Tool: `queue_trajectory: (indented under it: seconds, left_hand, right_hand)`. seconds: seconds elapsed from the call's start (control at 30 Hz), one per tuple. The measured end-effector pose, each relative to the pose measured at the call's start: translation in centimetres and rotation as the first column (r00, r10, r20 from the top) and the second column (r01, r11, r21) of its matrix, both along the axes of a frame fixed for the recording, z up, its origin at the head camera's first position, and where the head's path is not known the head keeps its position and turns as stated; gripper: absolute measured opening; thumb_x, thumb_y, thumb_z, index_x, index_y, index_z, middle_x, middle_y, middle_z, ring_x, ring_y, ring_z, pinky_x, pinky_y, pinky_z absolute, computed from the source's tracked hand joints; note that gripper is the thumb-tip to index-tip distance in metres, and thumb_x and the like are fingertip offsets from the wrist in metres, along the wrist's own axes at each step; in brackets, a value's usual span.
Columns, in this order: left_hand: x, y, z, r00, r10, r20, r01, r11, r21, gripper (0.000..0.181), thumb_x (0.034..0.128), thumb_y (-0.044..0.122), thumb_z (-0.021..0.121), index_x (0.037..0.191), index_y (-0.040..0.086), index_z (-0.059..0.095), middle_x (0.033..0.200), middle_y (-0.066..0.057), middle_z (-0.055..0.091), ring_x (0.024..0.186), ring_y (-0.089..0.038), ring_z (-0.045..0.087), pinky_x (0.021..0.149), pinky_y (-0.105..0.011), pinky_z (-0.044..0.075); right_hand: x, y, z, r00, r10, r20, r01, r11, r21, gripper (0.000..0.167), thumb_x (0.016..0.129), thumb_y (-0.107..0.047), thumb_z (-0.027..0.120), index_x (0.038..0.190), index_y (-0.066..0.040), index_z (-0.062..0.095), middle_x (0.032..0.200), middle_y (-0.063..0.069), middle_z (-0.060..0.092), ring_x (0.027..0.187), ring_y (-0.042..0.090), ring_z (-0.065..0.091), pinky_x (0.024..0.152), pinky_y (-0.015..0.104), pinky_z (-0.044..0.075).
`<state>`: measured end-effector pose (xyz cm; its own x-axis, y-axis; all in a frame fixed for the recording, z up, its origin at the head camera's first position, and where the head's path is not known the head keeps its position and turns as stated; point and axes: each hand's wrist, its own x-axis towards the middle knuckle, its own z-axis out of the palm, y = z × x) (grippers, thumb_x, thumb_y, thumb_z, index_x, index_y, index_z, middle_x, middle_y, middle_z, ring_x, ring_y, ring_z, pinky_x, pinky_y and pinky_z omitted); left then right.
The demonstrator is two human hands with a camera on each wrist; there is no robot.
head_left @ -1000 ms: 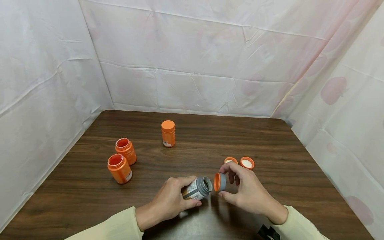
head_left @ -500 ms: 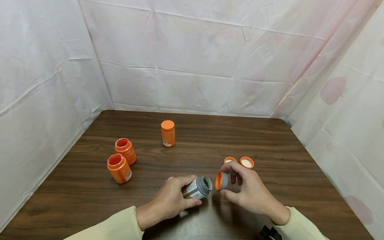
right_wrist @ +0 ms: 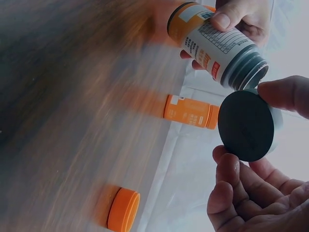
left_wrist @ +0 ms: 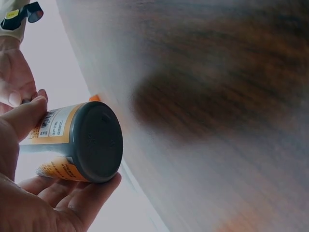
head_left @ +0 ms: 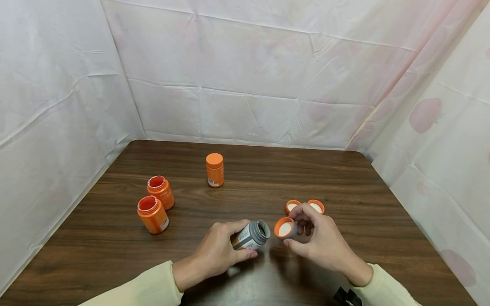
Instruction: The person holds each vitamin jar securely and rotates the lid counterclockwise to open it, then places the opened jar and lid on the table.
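Note:
My left hand [head_left: 218,246] grips a grey bottle [head_left: 250,236] with a white and orange label, tilted so its uncapped mouth points right. In the left wrist view the dark bottom of that bottle [left_wrist: 99,142] faces the camera, fingers wrapped round its side. My right hand [head_left: 321,242] pinches a grey cap [head_left: 285,228] by its edge; its orange rim and white liner face up and left. In the right wrist view the flat grey top of the cap [right_wrist: 246,125] shows between thumb and fingers. A small gap separates cap and bottle mouth in the head view.
Two uncapped orange bottles [head_left: 153,214] stand at the left of the dark wooden table [head_left: 249,170]. One capped orange bottle [head_left: 215,171] stands farther back. Two orange caps [head_left: 292,206] lie liner-up just beyond my right hand. White sheeting [head_left: 245,76] surrounds the table.
My right hand has drawn the cap slightly right, away from the bottle mouth, and turned it so the white liner shows. The left hand and bottle have risen slightly.

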<state>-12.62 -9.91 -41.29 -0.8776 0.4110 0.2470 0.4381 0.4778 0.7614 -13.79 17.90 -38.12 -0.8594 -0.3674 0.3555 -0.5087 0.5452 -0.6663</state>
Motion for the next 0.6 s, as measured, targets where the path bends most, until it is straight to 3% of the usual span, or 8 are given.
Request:
queue_trajectory:
  seconds: [0.27,0.6]
  left_hand:
    - [0.1,-0.1,0.0,0.998,0.052,0.027,-0.052,0.999,0.007,0.050,0.0790,0.023,0.091,0.124,0.023,0.069,0.100,0.010,0.071,0.081,-0.006,0.063,0.070,-0.025,0.052]
    - [-0.1,-0.2,0.0,0.995,0.103,0.012,-0.103,0.995,0.007,0.054,0.0789,0.024,0.091,0.127,0.018,0.067,0.103,0.007,0.072,0.083,-0.009,0.065,0.071,-0.026,0.052]
  right_hand:
    - [-0.1,0.7,-0.2,0.999,-0.039,0.028,0.039,0.999,0.000,0.054,0.067,-0.007,0.095,0.108,-0.019,0.062,0.096,-0.006,0.063,0.076,0.015,0.060,0.064,0.029,0.050]
    - [-0.2,1.3,-0.2,0.996,-0.080,0.031,0.080,0.997,0.010,0.050,0.068,-0.014,0.096,0.106,-0.021,0.064,0.090,-0.008,0.062,0.076,0.017,0.059,0.064,0.027,0.047]
